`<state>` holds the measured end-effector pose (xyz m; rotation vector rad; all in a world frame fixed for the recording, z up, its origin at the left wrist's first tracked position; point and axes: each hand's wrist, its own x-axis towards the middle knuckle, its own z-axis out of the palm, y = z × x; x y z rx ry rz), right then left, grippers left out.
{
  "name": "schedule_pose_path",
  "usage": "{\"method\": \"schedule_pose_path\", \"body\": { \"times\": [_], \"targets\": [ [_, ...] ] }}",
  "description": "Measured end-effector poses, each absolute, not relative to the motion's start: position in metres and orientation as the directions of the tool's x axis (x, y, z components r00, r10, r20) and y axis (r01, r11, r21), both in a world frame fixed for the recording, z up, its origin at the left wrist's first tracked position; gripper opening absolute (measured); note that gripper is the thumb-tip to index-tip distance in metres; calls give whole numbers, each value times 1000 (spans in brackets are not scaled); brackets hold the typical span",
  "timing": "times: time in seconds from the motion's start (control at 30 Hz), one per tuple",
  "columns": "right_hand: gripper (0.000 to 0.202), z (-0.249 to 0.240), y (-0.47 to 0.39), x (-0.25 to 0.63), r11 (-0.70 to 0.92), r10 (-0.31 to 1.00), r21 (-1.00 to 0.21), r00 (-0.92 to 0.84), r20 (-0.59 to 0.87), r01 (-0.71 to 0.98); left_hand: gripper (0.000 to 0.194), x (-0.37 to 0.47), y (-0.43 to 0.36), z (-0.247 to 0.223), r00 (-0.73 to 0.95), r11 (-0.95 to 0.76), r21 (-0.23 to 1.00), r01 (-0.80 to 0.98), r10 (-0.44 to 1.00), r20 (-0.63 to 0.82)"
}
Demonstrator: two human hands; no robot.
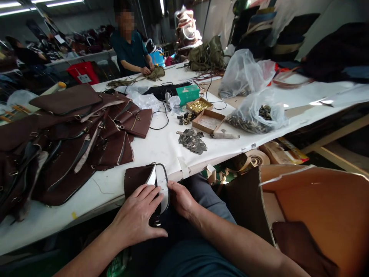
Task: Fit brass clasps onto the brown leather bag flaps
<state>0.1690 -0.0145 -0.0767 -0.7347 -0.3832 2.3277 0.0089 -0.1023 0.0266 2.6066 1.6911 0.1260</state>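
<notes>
A dark brown leather bag piece (135, 177) with a white inner side and black edging lies over the table's front edge. My left hand (142, 213) rests on it, fingers stretched out and thumb apart. On the other side my right hand (181, 198) pinches the piece's black-edged flap between thumb and fingers. A small metal fitting shows at the lower end, below the left fingers. Ahead on the white table sits a heap of flat grey metal plates (192, 141).
Brown leather bag parts (72, 154) are piled at left. Behind the plates stand a cardboard tray (209, 121), a box of gold fittings (199, 105) and plastic bags of hardware (256, 115). A large carton (317, 184) stands at right. Across the table a person (131, 52) handles a green piece.
</notes>
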Motion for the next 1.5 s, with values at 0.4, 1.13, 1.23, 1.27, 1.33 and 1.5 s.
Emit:
{"method": "schedule_pose_path", "body": {
  "times": [0.4, 1.13, 1.23, 1.27, 1.33, 1.5],
  "targets": [
    [36, -68, -8, 168, -691, 722, -594, -429, -542, -412, 59, 27, -103, -13, 212, -224, 105, 969, 971, 113],
    [20, -27, 125, 239, 279, 949, -779, -284, 135, 562, 54, 13, -88, -35, 167, -216, 229, 949, 962, 214],
    [20, -18, 179, 237, 380, 925, -541, -320, 205, 750, 53, 13, -88, -36, 174, -224, 226, 948, 959, 223],
    [23, -16, 194, 233, 385, 923, -480, -338, 184, 788, 53, 13, -88, -36, 176, -229, 226, 947, 957, 231],
    [30, -12, 219, 219, 404, 914, -406, -378, 148, 819, 53, 13, -88, -38, 176, -234, 233, 944, 954, 244],
    [39, -8, 262, 168, 465, 882, -331, -464, 87, 821, 58, 14, -88, -41, 154, -220, 273, 937, 957, 245]
  ]
}}
